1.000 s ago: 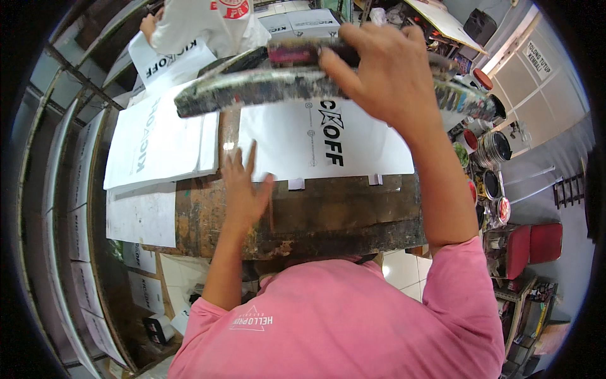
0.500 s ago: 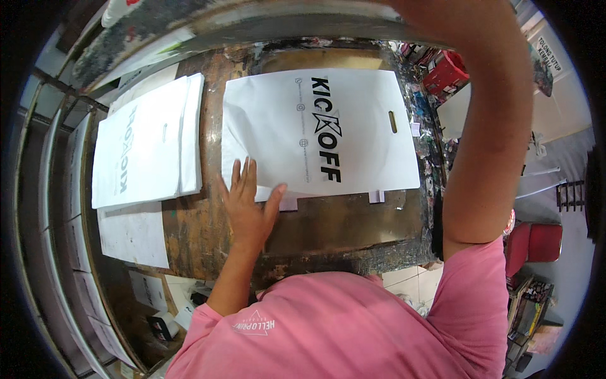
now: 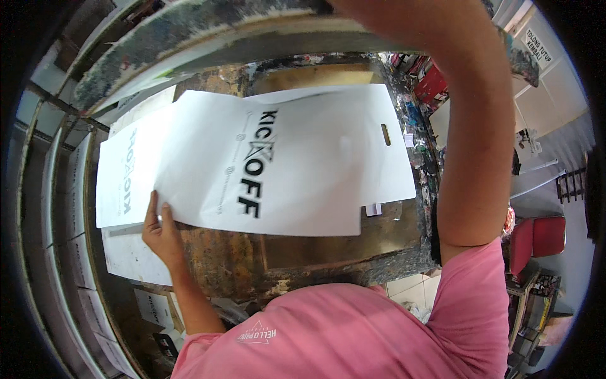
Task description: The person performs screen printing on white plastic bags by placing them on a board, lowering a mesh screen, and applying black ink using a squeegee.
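Observation:
A white flat bag with black lettering is lifted and slanted over the table, its left part bowed upward. My left hand pinches its near left edge between thumb and fingers. Under it lies another white bag with a cut-out handle slot at its right end. To the left is a stack of similar printed white bags, partly covered by the lifted one. My right arm reaches up past a raised, paint-stained frame; the right hand lies beyond the top edge.
The worktable is brown and ink-stained. Metal racks with white sheets stand close on the left. A red chair is at the right, with a red container behind the table's right side.
My left hand has taken hold of the top printed bag and drawn it leftward, uncovering the bag beneath. The raised frame hangs slightly lower, and my right arm has shifted a little left.

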A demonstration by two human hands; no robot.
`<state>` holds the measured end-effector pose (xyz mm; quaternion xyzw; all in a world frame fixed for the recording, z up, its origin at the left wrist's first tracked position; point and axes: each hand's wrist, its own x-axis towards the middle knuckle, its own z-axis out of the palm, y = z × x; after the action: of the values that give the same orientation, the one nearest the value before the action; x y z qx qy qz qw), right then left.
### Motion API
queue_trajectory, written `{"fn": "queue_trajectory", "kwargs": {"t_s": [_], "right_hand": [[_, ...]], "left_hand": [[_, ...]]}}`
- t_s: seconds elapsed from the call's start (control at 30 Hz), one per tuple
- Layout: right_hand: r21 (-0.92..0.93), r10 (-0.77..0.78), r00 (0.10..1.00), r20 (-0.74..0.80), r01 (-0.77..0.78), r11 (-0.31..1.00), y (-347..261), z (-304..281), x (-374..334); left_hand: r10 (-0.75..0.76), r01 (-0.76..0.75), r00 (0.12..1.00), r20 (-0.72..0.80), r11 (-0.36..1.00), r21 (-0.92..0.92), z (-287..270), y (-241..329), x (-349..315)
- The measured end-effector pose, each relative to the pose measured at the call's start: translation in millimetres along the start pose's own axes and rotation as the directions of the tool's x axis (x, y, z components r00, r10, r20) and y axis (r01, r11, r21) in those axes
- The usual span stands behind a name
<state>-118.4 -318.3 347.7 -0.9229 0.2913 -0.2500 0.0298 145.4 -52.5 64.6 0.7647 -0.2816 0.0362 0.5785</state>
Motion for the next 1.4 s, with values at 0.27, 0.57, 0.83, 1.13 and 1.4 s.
{"fn": "queue_trajectory", "kwargs": {"t_s": [0.27,0.57,0.83,1.13,1.4], "right_hand": [[-0.075,-0.020,0.999,-0.037,0.018,0.997,6,9,-11],[-0.132,0.109,0.994,0.027,-0.105,0.986,-15,-4,-27],[-0.230,0.005,0.995,-0.104,-0.029,0.973,-25,1,-55],[-0.218,-0.020,0.996,0.089,0.039,0.975,-1,-7,-44],[-0.145,-0.187,0.932,-0.311,0.148,0.978,11,9,-64]], "left_hand": [[-0.103,0.102,0.995,-0.016,0.930,0.353,-113,-106,90],[0.431,-0.065,0.863,0.265,0.615,-0.786,-44,119,-69],[0.684,0.430,0.632,0.365,0.082,-0.899,-44,278,-159],[0.801,0.659,0.495,0.337,-0.094,-0.746,2,289,-178],[0.807,0.811,0.445,0.389,-0.179,-0.557,36,294,-192]]}}
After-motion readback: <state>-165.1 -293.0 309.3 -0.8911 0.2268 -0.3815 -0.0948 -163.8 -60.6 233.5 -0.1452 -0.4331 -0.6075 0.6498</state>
